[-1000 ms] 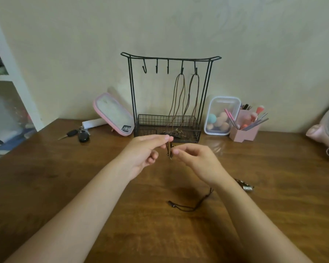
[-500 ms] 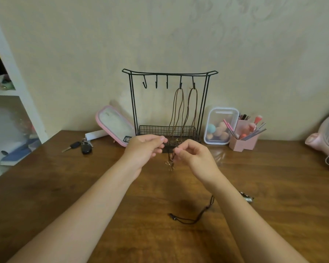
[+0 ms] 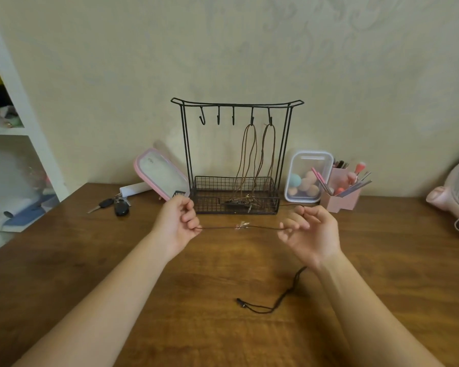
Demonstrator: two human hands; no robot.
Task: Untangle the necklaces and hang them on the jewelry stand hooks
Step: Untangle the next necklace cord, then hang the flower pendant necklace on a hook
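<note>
Over the brown wooden table [image 3: 64,260], just in front of the black wire jewelry stand [image 3: 184,144], we had a thin brown cord necklace [image 3: 220,228] pulled out level between both hands. Its small pale pendant [image 3: 242,225] sat about midway. Our left hand [image 3: 176,223] had its fingers curled in, pinching one end. Our right hand [image 3: 312,231] pinched the other end between thumb and forefinger, the rest of the fingers loosely bent. That one looked untangled to us, just not hung yet.

Progress-wise, two hung brown cord necklaces [image 3: 245,160] were already on the two rightmost hooks [image 3: 252,118], with their lower ends down in the mesh basket [image 3: 212,186] at the stand's base. Three bare hooks [image 3: 218,118] on the left were free. A thin black cord [image 3: 270,305] also lay loose on the table near our right forearm. So we'd guess two pieces were left to hang, counting the one in hand.

Compared with half a second before, our hands had moved well apart. Back then they were close together with the pendant dangling below them; now the cord was taut and sideways. The black cord hadn't budged.
</note>
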